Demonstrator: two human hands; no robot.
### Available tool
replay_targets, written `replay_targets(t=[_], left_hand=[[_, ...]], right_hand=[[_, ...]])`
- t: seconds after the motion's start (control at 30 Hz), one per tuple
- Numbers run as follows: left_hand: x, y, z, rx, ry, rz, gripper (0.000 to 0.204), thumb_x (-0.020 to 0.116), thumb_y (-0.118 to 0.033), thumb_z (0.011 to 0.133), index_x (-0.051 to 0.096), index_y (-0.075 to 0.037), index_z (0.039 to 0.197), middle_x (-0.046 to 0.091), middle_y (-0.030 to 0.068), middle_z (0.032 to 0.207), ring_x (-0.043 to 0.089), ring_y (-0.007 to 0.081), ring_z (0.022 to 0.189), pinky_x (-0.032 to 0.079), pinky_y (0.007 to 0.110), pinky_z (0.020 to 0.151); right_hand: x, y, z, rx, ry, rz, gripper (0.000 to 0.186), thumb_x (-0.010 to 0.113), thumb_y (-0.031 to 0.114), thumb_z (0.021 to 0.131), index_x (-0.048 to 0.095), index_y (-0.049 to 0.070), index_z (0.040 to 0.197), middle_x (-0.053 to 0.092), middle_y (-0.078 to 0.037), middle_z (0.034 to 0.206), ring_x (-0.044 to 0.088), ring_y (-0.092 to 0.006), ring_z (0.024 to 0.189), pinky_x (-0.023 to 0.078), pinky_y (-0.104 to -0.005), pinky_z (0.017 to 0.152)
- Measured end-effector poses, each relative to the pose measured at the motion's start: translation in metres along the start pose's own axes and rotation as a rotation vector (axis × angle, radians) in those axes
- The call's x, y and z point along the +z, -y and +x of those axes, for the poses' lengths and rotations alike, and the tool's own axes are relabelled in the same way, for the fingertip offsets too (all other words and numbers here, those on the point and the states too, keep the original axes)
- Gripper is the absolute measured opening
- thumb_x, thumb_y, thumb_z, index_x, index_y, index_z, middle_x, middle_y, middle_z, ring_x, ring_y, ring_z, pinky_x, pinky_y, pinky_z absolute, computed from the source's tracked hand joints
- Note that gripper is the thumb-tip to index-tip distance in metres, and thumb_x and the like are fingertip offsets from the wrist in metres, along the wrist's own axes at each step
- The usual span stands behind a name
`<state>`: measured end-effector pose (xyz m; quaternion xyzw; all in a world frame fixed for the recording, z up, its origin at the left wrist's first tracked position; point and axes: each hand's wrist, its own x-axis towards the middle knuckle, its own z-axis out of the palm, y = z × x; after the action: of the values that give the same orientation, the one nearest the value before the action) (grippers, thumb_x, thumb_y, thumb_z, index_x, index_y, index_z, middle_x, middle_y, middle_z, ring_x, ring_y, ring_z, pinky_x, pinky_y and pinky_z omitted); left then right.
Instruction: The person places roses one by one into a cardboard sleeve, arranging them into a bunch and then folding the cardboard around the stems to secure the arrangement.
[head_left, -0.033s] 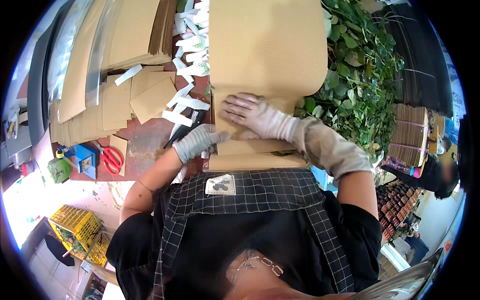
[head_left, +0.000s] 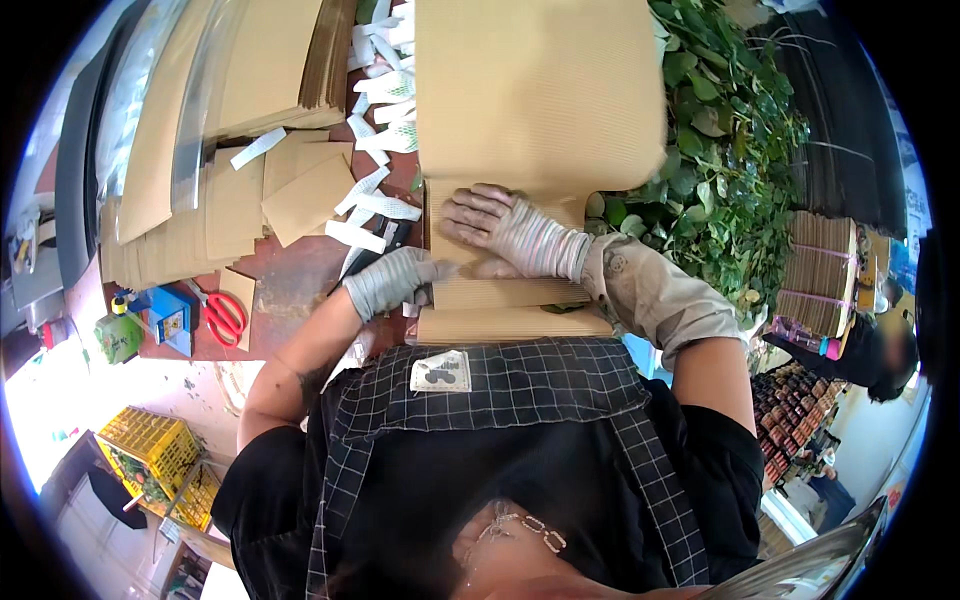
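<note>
A large sheet of corrugated tan cardboard (head_left: 535, 90) lies folded before me, with more corrugated layers (head_left: 515, 325) at its near edge. My right hand (head_left: 505, 235), gloved, rests on the folded part with fingers stretched out flat. At the left edge of that part, my left hand (head_left: 395, 280), also gloved, has its fingers bent round the cardboard, their tips partly hidden. Just left of the cardboard are white mesh sleeves (head_left: 355, 235) and a black tool (head_left: 393, 237) mostly hidden among them. Dense green leafy stems (head_left: 700, 200) lie along the right side.
Cardboard stacks (head_left: 260, 60), red-handled scissors (head_left: 222, 320), a blue box (head_left: 168, 322) and a green bottle (head_left: 120, 338) are on the red table at left. A yellow crate (head_left: 150, 450) stands lower left; black sheets (head_left: 840, 130) and bundled cardboard (head_left: 815, 275) are at right.
The upper cardboard panel has shifted very slightly to the right. My hands have moved only a little, staying in the same places on the cardboard.
</note>
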<state>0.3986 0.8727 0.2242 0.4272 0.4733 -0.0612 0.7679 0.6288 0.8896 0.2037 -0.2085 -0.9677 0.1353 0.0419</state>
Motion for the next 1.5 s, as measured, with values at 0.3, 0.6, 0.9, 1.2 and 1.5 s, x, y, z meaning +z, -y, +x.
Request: replay_targets(t=[0.3, 0.6, 0.9, 1.2, 1.5], left_hand=[[0.021, 0.047, 0.010, 0.074, -0.188, -0.229, 0.032, 0.063, -0.030, 0.083, 0.065, 0.002, 0.087, 0.065, 0.0046, 0.074, 0.059, 0.0142, 0.069, 0.048, 0.027, 0.066], [-0.104, 0.037, -0.026, 0.284, -1.250, 1.237, 0.083, 0.078, -0.036, 0.062, 0.040, -0.013, 0.132, 0.044, 0.0156, 0.126, 0.039, 0.0341, 0.119, 0.032, 0.045, 0.102], [-0.116, 0.002, -0.077, -0.134, -0.776, 1.139, 0.043, 0.067, -0.031, 0.072, 0.061, -0.011, 0.110, 0.060, 0.0175, 0.106, 0.057, 0.0326, 0.100, 0.046, 0.039, 0.086], [-0.022, 0.000, -0.081, 0.652, -0.740, 0.042, 0.012, 0.068, -0.007, 0.075, 0.068, -0.003, 0.086, 0.064, 0.0049, 0.072, 0.057, 0.0095, 0.065, 0.047, 0.025, 0.062], [0.017, 0.005, 0.035, 0.235, -0.417, 0.345, 0.033, 0.066, -0.029, 0.075, 0.062, 0.002, 0.087, 0.061, 0.0187, 0.075, 0.059, 0.0292, 0.070, 0.047, 0.036, 0.065]], right_hand=[[-0.001, 0.031, -0.011, 0.279, -0.013, 0.169, 0.072, 0.060, 0.048, 0.075, 0.038, 0.010, 0.132, 0.033, -0.016, 0.138, 0.027, -0.0333, 0.131, 0.019, -0.0484, 0.109], [0.011, 0.029, -0.011, 0.260, 0.001, 0.105, 0.076, 0.060, 0.053, 0.073, 0.038, 0.011, 0.132, 0.034, -0.021, 0.132, 0.029, -0.0375, 0.128, 0.018, -0.0498, 0.109], [0.012, 0.018, -0.013, 0.179, -0.067, 0.040, 0.073, 0.067, 0.044, 0.070, 0.042, 0.013, 0.131, 0.037, -0.014, 0.134, 0.028, -0.0333, 0.130, 0.020, -0.0476, 0.108], [-0.006, 0.027, -0.014, 0.390, 0.063, 0.022, 0.082, 0.066, 0.055, 0.061, 0.047, 0.007, 0.124, 0.045, -0.014, 0.124, 0.039, -0.0315, 0.120, 0.027, -0.0460, 0.105], [-0.014, 0.026, -0.044, 0.436, -0.284, 0.100, 0.064, 0.068, 0.038, 0.069, 0.050, 0.003, 0.120, 0.044, -0.013, 0.130, 0.040, -0.0301, 0.121, 0.030, -0.0445, 0.103]])
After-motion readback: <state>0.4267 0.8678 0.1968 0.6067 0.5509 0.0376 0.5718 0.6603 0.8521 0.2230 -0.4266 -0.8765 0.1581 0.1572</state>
